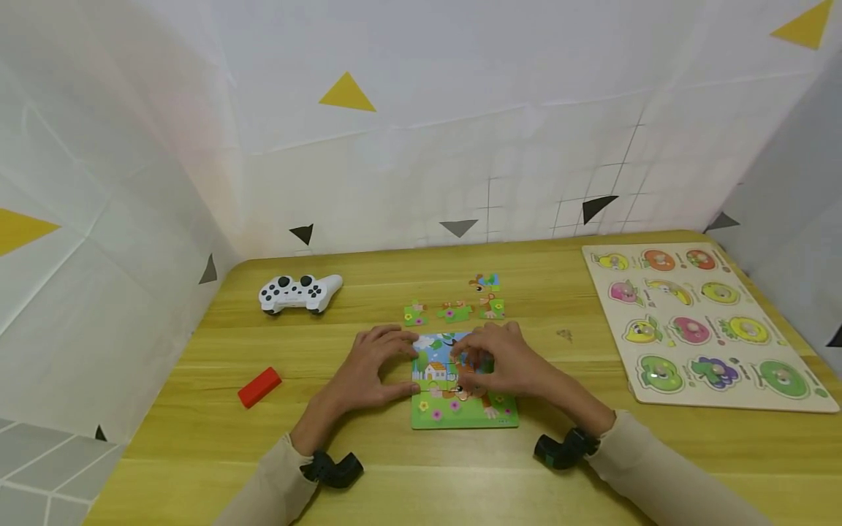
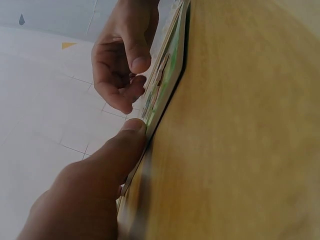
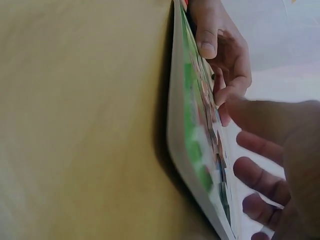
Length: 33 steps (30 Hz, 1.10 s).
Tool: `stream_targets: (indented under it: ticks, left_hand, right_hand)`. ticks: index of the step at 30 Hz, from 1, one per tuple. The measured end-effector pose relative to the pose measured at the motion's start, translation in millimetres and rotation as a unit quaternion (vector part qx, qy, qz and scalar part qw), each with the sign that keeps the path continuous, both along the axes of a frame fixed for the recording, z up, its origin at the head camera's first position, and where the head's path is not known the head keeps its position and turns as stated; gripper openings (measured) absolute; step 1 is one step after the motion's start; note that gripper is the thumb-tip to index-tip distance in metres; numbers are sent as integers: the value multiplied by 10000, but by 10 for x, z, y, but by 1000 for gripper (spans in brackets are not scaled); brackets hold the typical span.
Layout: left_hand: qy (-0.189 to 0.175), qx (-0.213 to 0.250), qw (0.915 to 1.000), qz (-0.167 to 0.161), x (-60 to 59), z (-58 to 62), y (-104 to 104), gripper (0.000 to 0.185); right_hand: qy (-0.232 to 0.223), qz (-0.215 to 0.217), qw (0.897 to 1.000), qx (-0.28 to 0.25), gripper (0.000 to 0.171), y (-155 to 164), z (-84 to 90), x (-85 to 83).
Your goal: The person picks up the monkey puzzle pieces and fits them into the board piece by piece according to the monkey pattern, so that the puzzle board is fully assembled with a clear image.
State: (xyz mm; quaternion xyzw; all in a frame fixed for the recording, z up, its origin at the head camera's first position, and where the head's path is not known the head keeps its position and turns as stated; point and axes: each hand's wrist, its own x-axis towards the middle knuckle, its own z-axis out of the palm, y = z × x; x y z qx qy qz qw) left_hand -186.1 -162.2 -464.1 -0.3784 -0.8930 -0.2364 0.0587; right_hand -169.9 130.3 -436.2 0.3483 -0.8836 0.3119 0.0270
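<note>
A colourful jigsaw board (image 1: pixel 460 413) lies flat on the wooden table in front of me. My left hand (image 1: pixel 376 369) holds the board's left edge, the thumb (image 2: pixel 131 131) pressed against the rim and the fingers curled at its upper corner. Over the middle of the picture, my right hand (image 1: pixel 503 361) pinches a puzzle piece (image 1: pixel 465 363) with curled fingertips (image 2: pixel 127 102). The right wrist view shows the board (image 3: pixel 192 125) edge-on, with my right fingers (image 3: pixel 260 175) above it. Three loose pieces (image 1: pixel 454 311) lie just beyond the board.
A white game controller (image 1: pixel 299 292) sits at the back left and a red block (image 1: pixel 259 386) at the left. A large fruit peg puzzle (image 1: pixel 704 325) fills the right side. White panels wall in the table on three sides.
</note>
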Motion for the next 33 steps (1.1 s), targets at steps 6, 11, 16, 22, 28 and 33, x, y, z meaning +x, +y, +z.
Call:
stream_targets:
  ticks: [6, 11, 16, 22, 28, 33]
  left_hand:
    - [-12, 23, 10000, -22, -4, 9, 2, 46]
    - [-30, 14, 10000, -20, -4, 13, 0, 46]
    - [-38, 25, 10000, -33, 2, 29, 3, 46]
    - [-25, 3, 10000, -11, 7, 35, 3, 46]
    - [-29, -6, 10000, 1, 10, 37, 3, 46]
    - [-28, -2, 10000, -2, 11, 30, 1, 46]
  right_hand:
    - [368, 446, 9983, 23, 22, 19, -13, -27]
    - [441, 661, 9968, -8, 20, 21, -13, -32]
    - [549, 646, 9964, 75, 19, 18, -18, -34]
    - [500, 605, 9966, 229, 22, 18, -7, -23]
    - [600, 564, 9961, 310, 24, 8, -3, -6]
    - [584, 522, 9964, 310, 23, -7, 6, 15]
